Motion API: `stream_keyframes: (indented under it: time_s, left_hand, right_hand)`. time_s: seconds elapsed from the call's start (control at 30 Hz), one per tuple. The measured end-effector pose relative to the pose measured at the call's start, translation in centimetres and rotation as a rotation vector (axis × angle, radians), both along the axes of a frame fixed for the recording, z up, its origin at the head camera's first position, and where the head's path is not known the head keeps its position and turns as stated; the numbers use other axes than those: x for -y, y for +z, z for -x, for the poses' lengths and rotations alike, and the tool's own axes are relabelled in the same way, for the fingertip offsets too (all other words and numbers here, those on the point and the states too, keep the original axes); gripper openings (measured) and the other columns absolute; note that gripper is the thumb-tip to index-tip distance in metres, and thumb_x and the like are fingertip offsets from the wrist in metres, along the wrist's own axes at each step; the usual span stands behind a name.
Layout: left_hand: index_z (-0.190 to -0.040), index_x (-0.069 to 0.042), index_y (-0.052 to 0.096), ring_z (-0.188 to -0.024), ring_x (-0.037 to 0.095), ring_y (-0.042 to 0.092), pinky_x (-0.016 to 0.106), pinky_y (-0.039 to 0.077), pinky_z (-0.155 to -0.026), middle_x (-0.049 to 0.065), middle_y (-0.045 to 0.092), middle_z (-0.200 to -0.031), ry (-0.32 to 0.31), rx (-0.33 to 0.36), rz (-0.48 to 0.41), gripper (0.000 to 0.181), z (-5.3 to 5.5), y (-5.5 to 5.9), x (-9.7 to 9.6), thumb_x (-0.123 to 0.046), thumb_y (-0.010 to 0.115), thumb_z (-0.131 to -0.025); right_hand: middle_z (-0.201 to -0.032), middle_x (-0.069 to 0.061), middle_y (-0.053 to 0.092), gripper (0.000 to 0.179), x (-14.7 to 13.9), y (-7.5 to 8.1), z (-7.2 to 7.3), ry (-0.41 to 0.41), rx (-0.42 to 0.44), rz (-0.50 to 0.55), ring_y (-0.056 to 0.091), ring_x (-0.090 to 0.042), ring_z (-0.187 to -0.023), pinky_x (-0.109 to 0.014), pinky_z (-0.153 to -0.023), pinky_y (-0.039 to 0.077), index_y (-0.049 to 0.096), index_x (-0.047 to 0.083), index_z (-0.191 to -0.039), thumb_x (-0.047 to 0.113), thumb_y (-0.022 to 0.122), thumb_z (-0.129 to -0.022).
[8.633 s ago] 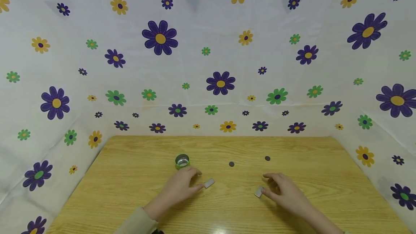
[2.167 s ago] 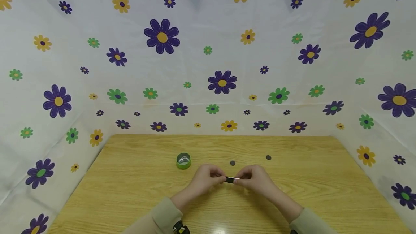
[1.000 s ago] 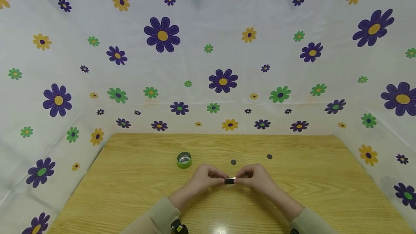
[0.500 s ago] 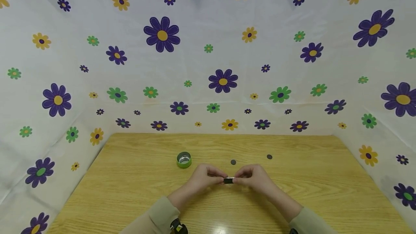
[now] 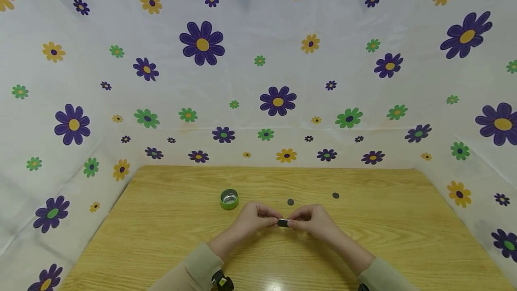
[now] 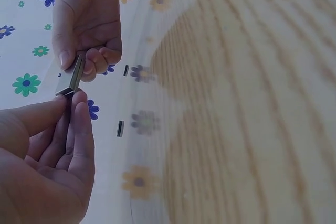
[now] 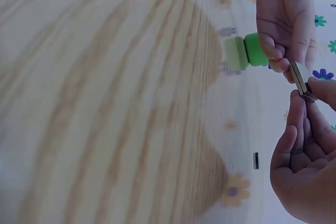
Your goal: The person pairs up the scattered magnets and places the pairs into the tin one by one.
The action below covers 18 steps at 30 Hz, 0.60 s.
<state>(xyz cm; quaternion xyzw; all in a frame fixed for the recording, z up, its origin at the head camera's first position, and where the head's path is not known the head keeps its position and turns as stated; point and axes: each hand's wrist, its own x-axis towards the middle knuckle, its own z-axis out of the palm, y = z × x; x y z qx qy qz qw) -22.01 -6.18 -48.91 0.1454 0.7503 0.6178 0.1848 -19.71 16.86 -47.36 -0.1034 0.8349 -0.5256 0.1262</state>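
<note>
Together, the left hand (image 5: 251, 219) and right hand (image 5: 317, 220) pinch a slim, black, silver-edged rectangular block (image 5: 283, 223).

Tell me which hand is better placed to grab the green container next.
Probably the left hand: the green container stands nearer to it than to the right hand. Both hands pinch flat pieces, so the left would need freeing first.

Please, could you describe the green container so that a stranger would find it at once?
On the wooden table, look beyond the person's left hand, left of two flat dark discs. The green container stands there, round and open-topped; unlike the discs, it is hollow, with a shiny inside.
</note>
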Motion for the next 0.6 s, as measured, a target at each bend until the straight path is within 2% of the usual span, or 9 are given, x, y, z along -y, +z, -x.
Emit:
stream_keyframes:
  time_s: [0.17, 0.33, 0.6]
  left_hand:
    - [-0.113, 0.011, 0.076, -0.09, 0.017, 0.079, 0.033, 0.067, -0.084, 0.023, 0.079, -0.109, -0.029, 0.006, -0.017, 0.017, 0.3, 0.2, 0.2, 0.001, 0.068, -0.101]
    - [-0.113, 0.009, 0.077, -0.087, 0.016, 0.078, 0.035, 0.067, -0.083, 0.024, 0.08, -0.107, -0.047, -0.027, 0.0, 0.021, 0.6, 0.4, 0.7, -0.008, 0.067, -0.105]
    - [-0.115, 0.006, 0.076, -0.087, 0.014, 0.077, 0.035, 0.066, -0.083, 0.018, 0.08, -0.104, -0.019, -0.051, 0.057, 0.027, 1.3, 1.4, 2.1, -0.017, 0.067, -0.106]
  right_hand:
    - [-0.095, -0.006, 0.079, 0.021, 0.1, 0.1, 0.0, -0.012, 0.007, 0.014, 0.062, -0.014, -0.082, -0.023, -0.068, 0.048, 0.081, -0.002, -0.105, 0.017, 0.081, -0.094]
    - [-0.096, -0.006, 0.079, 0.023, 0.1, 0.1, -0.1, -0.023, 0.018, 0.043, 0.065, -0.014, -0.082, -0.024, -0.071, 0.052, 0.08, -0.003, -0.107, 0.016, 0.08, -0.095]
    - [-0.093, -0.005, 0.078, 0.023, 0.0, 0.1, -0.1, -0.031, 0.028, 0.066, 0.066, -0.012, -0.081, -0.023, -0.07, 0.054, 0.079, -0.005, -0.107, 0.015, 0.079, -0.096]
